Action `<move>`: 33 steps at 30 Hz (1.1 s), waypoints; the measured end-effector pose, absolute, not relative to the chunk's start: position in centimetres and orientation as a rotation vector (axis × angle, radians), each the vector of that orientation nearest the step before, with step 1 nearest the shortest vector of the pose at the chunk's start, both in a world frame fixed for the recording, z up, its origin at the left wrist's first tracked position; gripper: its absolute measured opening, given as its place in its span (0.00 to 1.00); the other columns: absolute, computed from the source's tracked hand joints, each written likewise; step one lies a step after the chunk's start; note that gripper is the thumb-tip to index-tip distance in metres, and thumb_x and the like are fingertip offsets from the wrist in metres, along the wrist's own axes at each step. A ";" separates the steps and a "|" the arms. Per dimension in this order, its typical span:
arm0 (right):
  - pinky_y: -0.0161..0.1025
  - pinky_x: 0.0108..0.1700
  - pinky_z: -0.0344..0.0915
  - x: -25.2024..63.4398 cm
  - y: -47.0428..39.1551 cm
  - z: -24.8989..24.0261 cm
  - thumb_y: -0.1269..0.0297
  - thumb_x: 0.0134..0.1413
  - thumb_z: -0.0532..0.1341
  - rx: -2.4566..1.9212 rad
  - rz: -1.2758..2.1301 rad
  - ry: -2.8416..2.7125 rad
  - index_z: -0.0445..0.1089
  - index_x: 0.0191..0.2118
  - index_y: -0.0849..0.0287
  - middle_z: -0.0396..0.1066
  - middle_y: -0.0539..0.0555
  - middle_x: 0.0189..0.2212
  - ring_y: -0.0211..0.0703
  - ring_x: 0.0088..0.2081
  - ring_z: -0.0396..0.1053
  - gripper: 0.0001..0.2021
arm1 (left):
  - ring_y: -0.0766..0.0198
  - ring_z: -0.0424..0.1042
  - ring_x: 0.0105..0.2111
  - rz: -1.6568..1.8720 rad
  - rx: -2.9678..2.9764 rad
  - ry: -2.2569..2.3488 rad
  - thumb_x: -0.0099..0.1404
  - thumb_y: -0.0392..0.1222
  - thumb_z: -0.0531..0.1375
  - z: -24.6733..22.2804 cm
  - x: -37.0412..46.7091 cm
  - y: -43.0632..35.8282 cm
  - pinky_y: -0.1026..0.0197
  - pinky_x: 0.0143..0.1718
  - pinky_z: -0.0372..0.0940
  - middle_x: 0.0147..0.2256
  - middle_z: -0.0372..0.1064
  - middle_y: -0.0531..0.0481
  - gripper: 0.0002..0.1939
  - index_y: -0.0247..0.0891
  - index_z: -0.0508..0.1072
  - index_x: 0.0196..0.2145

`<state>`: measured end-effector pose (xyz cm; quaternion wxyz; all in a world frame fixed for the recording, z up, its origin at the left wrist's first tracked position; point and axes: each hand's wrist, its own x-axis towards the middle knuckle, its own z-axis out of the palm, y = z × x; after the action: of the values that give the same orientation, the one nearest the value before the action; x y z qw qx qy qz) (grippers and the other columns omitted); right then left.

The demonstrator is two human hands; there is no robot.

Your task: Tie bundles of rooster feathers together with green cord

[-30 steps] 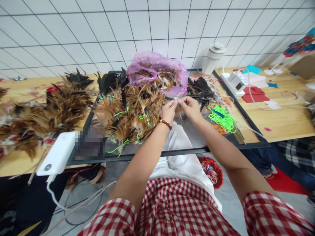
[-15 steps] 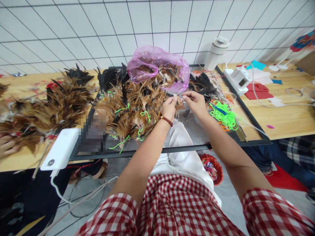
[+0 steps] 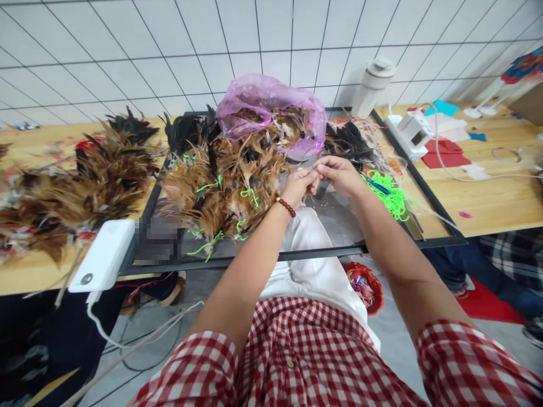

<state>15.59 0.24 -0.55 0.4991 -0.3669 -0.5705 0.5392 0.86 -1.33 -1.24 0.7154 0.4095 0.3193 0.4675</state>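
Observation:
My left hand (image 3: 299, 187), with a dark red bead bracelet (image 3: 285, 207) at the wrist, is closed in a pinch on a few feathers, mostly hidden by the fingers. Pinched at its fingertips, my right hand (image 3: 341, 176) meets the left one; what lies between them is too small to make out. Left of my hands lies a heap of brown feathers (image 3: 229, 198), with bits of bright green string (image 3: 249, 195) on some bunches. Behind it, a pink plastic bag (image 3: 288, 93) holds more feathers. A tangle of green string (image 3: 392, 200) with a blue tool (image 3: 379, 185) lies to the right.
A black-framed board (image 3: 447, 242) rests on the wooden table. Another feather pile (image 3: 114, 175) and a white power bank (image 3: 102, 257) are on the left. A white bottle (image 3: 373, 87), power strip (image 3: 401, 135) and cable stand at the right. Below is a red basket (image 3: 377, 288).
My hands have come together, the right fingertips now meeting the left. The other person's hand at the far left is out of view.

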 end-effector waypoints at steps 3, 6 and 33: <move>0.35 0.24 0.60 15.4 0.1 -0.4 0.41 0.34 0.78 -0.917 1.303 -1.341 0.70 0.26 0.59 0.64 0.45 0.18 0.34 0.20 0.61 0.27 | 0.73 0.64 0.17 0.974 0.885 0.708 0.69 0.42 0.64 -1.2 1.1 -1.4 0.68 0.23 0.61 0.20 0.67 0.56 0.14 0.34 0.71 0.27; 0.35 0.23 0.58 14.9 0.2 -0.6 0.43 0.37 0.77 -0.995 1.204 -1.325 0.68 0.24 0.58 0.63 0.45 0.17 0.33 0.18 0.59 0.25 | 0.72 0.67 0.18 0.984 0.839 0.761 0.69 0.45 0.64 -1.3 1.4 -1.5 0.68 0.24 0.64 0.21 0.69 0.55 0.14 0.34 0.71 0.30; 0.41 0.39 0.62 15.3 0.8 -3.8 0.59 0.59 0.56 -1.532 0.434 -1.607 0.66 0.32 0.55 0.70 0.53 0.29 0.45 0.32 0.64 0.07 | 0.75 0.62 0.17 1.446 0.442 1.065 0.68 0.36 0.63 -2.2 2.3 0.5 0.69 0.24 0.59 0.18 0.63 0.61 0.10 0.36 0.74 0.27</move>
<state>15.29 0.77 -3.77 0.4258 -0.6127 -0.6428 0.1734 2.27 0.46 -2.22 0.6020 0.1906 0.4597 0.6245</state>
